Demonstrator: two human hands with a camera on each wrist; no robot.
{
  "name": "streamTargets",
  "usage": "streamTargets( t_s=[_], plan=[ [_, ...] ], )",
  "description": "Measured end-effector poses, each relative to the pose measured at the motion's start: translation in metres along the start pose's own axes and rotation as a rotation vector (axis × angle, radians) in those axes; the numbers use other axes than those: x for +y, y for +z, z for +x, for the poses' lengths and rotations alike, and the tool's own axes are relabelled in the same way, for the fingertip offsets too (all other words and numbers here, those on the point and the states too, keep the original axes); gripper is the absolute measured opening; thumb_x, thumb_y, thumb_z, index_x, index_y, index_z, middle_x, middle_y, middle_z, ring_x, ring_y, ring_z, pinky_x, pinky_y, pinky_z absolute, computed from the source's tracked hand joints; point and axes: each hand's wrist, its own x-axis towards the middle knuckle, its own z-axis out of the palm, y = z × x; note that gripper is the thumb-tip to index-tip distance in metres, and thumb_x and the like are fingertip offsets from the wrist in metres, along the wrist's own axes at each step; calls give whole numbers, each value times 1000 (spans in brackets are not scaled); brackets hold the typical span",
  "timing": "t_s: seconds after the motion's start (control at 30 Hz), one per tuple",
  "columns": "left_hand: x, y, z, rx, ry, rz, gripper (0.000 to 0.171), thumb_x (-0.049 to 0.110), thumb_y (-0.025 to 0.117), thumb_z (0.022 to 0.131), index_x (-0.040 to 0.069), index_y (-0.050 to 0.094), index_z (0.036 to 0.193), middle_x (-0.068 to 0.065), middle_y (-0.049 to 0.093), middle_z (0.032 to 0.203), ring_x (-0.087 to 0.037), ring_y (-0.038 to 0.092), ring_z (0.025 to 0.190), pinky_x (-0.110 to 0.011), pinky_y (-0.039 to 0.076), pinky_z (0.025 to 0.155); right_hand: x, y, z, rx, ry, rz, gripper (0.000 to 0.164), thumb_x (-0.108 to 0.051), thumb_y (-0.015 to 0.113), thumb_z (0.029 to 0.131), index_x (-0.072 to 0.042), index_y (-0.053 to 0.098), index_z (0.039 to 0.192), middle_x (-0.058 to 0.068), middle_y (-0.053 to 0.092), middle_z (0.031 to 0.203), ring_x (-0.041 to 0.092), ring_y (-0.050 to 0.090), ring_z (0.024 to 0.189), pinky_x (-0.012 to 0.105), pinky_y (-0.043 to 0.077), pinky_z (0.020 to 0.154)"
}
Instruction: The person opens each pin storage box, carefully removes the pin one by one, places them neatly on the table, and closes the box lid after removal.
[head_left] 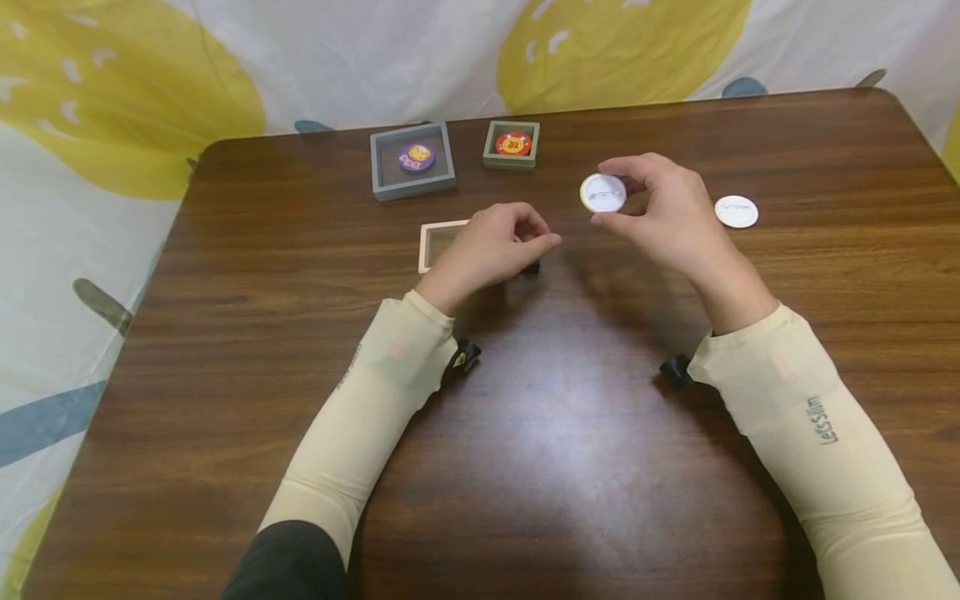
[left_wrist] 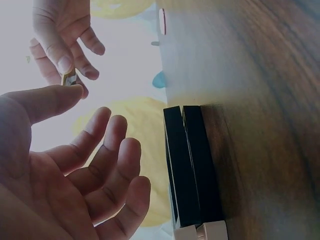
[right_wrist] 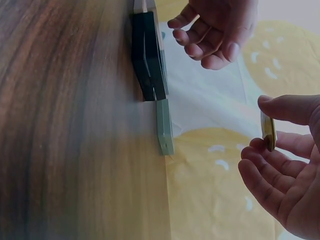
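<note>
My right hand (head_left: 671, 208) pinches a round pin-back button badge (head_left: 603, 193) between thumb and fingers above the table. Its white back and safety pin face me; the right wrist view shows the badge (right_wrist: 268, 131) edge-on. Free of any object, my left hand (head_left: 491, 246) hovers left of it with loosely bent fingers (left_wrist: 107, 170). Under that hand lies a cream-edged frame (head_left: 424, 247), mostly covered. A black frame edge (head_left: 532, 268) peeks out beside it; in the left wrist view the black frame (left_wrist: 192, 165) shows two layers next to cream corners.
A grey square frame (head_left: 375, 171) at the back holds a purple badge (head_left: 416, 157). Right of it, a smaller green frame (head_left: 510, 164) contains a red badge (head_left: 513, 143). Another badge (head_left: 737, 212) lies pin side up on the wooden table (head_left: 570, 450), right of my right hand.
</note>
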Motion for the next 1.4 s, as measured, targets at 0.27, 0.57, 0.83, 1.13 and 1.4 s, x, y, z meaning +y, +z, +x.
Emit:
streamTargets(
  t_s=[0.27,0.57,0.83,1.13,1.4],
  plan=[
    [-1,0,0,-16,-9,0,26,37,60,91,12,66,96,0,65,88,-13,59,81,-29,48,74,1,0,1,-16,19,-4,49,-9,76,79,-5,60,125,16,60,115,34,64,100,12,42,65],
    [-1,0,1,-23,-10,28,26,37,60,91,12,66,97,0,65,88,-13,58,80,-30,47,73,2,3,2,-37,29,-13,50,-12,76,79,-5,59,126,18,60,116,36,63,101,33,46,72],
    [-1,1,2,-25,-6,42,26,38,61,90,13,66,95,0,65,88,-13,58,80,-30,47,74,4,2,2,-37,34,-13,51,-12,76,80,-5,58,127,18,59,117,37,62,102,36,47,73],
    [-2,2,2,-35,-4,48,27,38,61,90,12,65,96,-1,65,89,-14,58,81,-31,48,76,5,1,2,-31,29,-27,51,-11,76,79,-4,59,127,19,60,118,37,61,104,40,45,76],
    [-3,4,2,-40,-17,58,28,39,60,90,13,65,97,-1,65,89,-14,58,81,-31,48,75,5,2,3,-41,35,-36,51,-11,75,80,-3,58,127,20,59,119,37,60,104,48,45,80]
  ],
)
